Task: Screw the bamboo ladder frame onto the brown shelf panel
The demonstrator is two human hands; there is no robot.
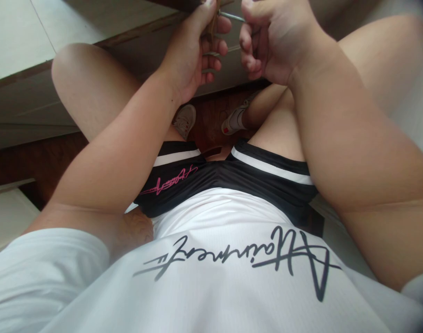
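Closest to the head camera is a white shirt (211,296), with big dark letters (279,253) that look upside down. Past it are black shorts (218,178), with white stripes (266,165) and pink writing (176,179). Two bare arms (110,148) reach up to the top edge. The left hand (192,58) has its thumb and first finger pinched on a thin brown strip (214,25). Its other fingers (213,62) are below, a bit bent and loose. The right hand (277,44) grasps a thin, shiny metal rod (232,16) by its thumb, and the lower fingers curl in. The rod shows in the gap between the two hands, and its left end is right by the brown strip. It is hard to tell if they touch, because the top edge cuts off part of the view. At the upper left is a pale counter (17,41) with a brown edge, and the left knee (72,69) is just beside it. Two pale shoes (186,121) rest on the red-brown floor (208,121).
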